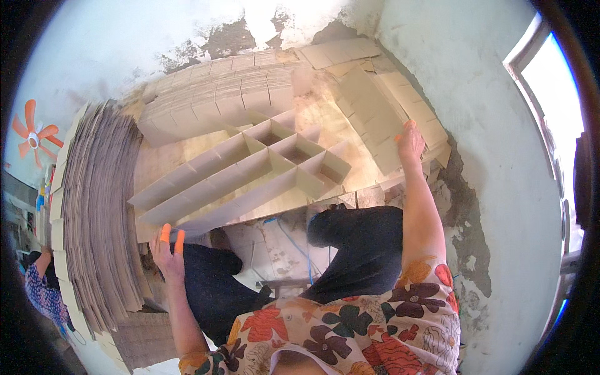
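Note:
A half-assembled cardboard divider grid stands on the table in front of me, its long slotted strips running to the lower left and its crossed cells at the right. My left hand is by the near left end of the strips, at the table edge. Its fingers are apart, two wear orange finger covers, and no object shows in them. On the right, my right hand is closed at the edge of a pile of slotted cardboard strips. It seems to pinch a strip there; the fingertips are partly hidden.
Long rows of stacked cardboard strips lie at the back of the table. A tall cardboard stack stands at my left, near an orange fan. Another person is at the far left. A peeling wall borders the right.

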A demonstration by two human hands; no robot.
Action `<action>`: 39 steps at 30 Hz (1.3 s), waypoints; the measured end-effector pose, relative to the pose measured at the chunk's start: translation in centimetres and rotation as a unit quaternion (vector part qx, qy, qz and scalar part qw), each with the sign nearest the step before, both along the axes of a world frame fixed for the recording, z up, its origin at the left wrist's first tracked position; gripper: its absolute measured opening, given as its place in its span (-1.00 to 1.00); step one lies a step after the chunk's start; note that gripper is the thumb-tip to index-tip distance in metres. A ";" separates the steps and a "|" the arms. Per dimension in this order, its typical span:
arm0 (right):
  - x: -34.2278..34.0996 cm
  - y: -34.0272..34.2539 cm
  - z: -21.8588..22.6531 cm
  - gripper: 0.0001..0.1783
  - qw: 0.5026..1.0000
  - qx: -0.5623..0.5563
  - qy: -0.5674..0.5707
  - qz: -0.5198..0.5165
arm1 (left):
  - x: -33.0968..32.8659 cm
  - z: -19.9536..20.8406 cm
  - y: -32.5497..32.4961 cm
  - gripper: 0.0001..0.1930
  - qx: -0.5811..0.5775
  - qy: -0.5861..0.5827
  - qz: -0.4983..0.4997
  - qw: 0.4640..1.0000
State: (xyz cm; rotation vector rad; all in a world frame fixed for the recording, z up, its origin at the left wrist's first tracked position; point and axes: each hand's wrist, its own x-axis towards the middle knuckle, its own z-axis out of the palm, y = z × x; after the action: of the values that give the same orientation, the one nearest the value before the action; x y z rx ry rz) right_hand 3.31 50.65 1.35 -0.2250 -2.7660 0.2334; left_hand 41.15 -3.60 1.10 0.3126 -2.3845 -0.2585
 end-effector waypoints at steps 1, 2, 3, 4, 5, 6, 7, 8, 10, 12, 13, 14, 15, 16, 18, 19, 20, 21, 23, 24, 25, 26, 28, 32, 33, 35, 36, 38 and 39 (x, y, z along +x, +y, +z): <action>-0.2 0.1 0.4 -0.46 0.999 -0.032 0.012 0.014 | -0.1 0.0 0.0 -0.57 -0.005 0.010 0.000 1.000; -0.4 0.1 0.8 -0.47 0.996 -0.047 0.055 0.054 | -0.3 0.2 0.0 -0.57 -0.005 0.014 -0.011 1.000; 0.2 -1.6 2.5 -0.49 0.988 -0.064 0.094 0.102 | -0.1 0.6 0.4 -0.57 -0.006 0.013 -0.014 1.000; 1.1 -3.3 4.6 -0.50 0.977 -0.079 0.130 0.147 | 0.0 0.9 0.8 -0.57 -0.005 0.012 -0.019 1.000; 2.3 -5.2 6.9 -0.49 0.959 -0.123 0.165 0.195 | -0.5 1.2 1.3 -0.56 0.003 0.016 -0.032 0.999; 3.4 -7.5 9.2 -0.48 0.935 -0.167 0.198 0.243 | -1.3 1.3 2.0 -0.55 0.011 0.022 -0.044 0.999; 4.8 -9.6 11.0 -0.45 0.916 -0.194 0.183 0.299 | -2.4 1.6 2.8 -0.54 0.000 0.026 -0.068 0.997; 6.3 -11.5 12.2 -0.42 0.895 -0.222 0.167 0.350 | -3.6 2.3 3.7 -0.52 -0.012 0.030 -0.095 0.995; 9.1 -15.4 12.6 -0.35 0.862 -0.222 0.117 0.441 | -5.6 3.4 5.5 -0.49 0.001 0.000 -0.144 0.990; 11.5 -18.1 12.4 -0.31 0.826 -0.201 0.067 0.523 | -7.4 3.6 7.4 -0.49 0.033 -0.013 -0.167 0.985; 12.7 -19.5 12.4 -0.32 0.823 -0.219 0.009 0.524 | -7.9 3.4 7.8 -0.50 0.030 -0.018 -0.178 0.983; 13.8 -20.6 12.5 -0.32 0.818 -0.236 -0.049 0.523 | -8.4 2.8 8.0 -0.51 0.027 -0.023 -0.189 0.981; 14.5 -21.3 12.6 -0.33 0.813 -0.249 -0.105 0.516 | -9.1 2.3 8.3 -0.52 0.025 -0.026 -0.205 0.978; 14.9 -21.9 12.4 -0.33 0.817 -0.234 -0.102 0.517 | -9.6 1.6 8.5 -0.55 0.024 -0.031 -0.205 0.978; 15.2 -22.5 11.8 -0.34 0.828 -0.203 -0.096 0.514 | -10.8 0.6 8.9 -0.61 0.021 -0.041 -0.210 0.977; 15.1 -22.6 11.7 -0.34 0.834 -0.179 -0.091 0.514 | -11.2 0.4 9.1 -0.65 0.029 -0.049 -0.212 0.976; 15.0 -22.7 11.7 -0.34 0.840 -0.155 -0.085 0.513 | -11.5 0.2 9.4 -0.68 0.037 -0.056 -0.215 0.974; 14.8 -22.7 11.8 -0.33 0.845 -0.133 -0.078 0.511 | -11.8 0.1 9.4 -0.71 0.043 -0.065 -0.217 0.973; 14.5 -22.7 11.5 -0.33 0.832 -0.197 -0.074 0.513 | -12.1 -0.4 9.3 -0.75 0.056 -0.049 -0.217 0.973; 14.3 -22.7 11.4 -0.33 0.824 -0.230 -0.071 0.513 | -12.2 -0.5 9.2 -0.76 0.062 -0.041 -0.217 0.973; 14.2 -22.8 11.2 -0.33 0.823 -0.221 -0.070 0.519 | -12.3 -0.6 9.1 -0.77 0.065 -0.042 -0.217 0.973; 14.0 -22.9 11.1 -0.33 0.822 -0.211 -0.068 0.524 | -12.3 -0.7 9.0 -0.78 0.069 -0.043 -0.217 0.973; 14.0 -23.2 11.1 -0.33 0.822 -0.198 -0.071 0.530 | -12.3 -0.7 9.0 -0.80 0.073 -0.044 -0.209 0.974; 13.5 -23.3 10.9 -0.34 0.822 -0.198 -0.098 0.525 | -12.5 -0.7 9.2 -0.83 0.087 -0.031 -0.202 0.975; 13.3 -23.3 10.8 -0.34 0.822 -0.200 -0.107 0.522 | -12.5 -0.7 9.2 -0.83 0.094 -0.025 -0.205 0.974; 13.5 -23.5 10.9 -0.34 0.812 -0.208 -0.083 0.539 | -12.7 -0.9 9.1 -0.84 0.098 -0.029 -0.201 0.974; 13.7 -23.5 11.0 -0.34 0.807 -0.212 -0.071 0.546 | -12.7 -0.9 9.1 -0.84 0.100 -0.032 -0.199 0.974; 13.6 -23.5 11.2 -0.34 0.811 -0.203 -0.101 0.539 | -12.6 -0.6 9.3 -0.84 0.105 -0.031 -0.202 0.973; 13.4 -23.7 11.3 -0.34 0.811 -0.198 -0.114 0.538 | -12.6 -0.3 9.3 -0.84 0.106 -0.029 -0.201 0.973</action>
State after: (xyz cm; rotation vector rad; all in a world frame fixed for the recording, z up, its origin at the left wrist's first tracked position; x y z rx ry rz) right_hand 16.70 26.91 12.67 1.3327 -2.6858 1.1098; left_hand 28.51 5.68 0.83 -0.0734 -2.4649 -0.7023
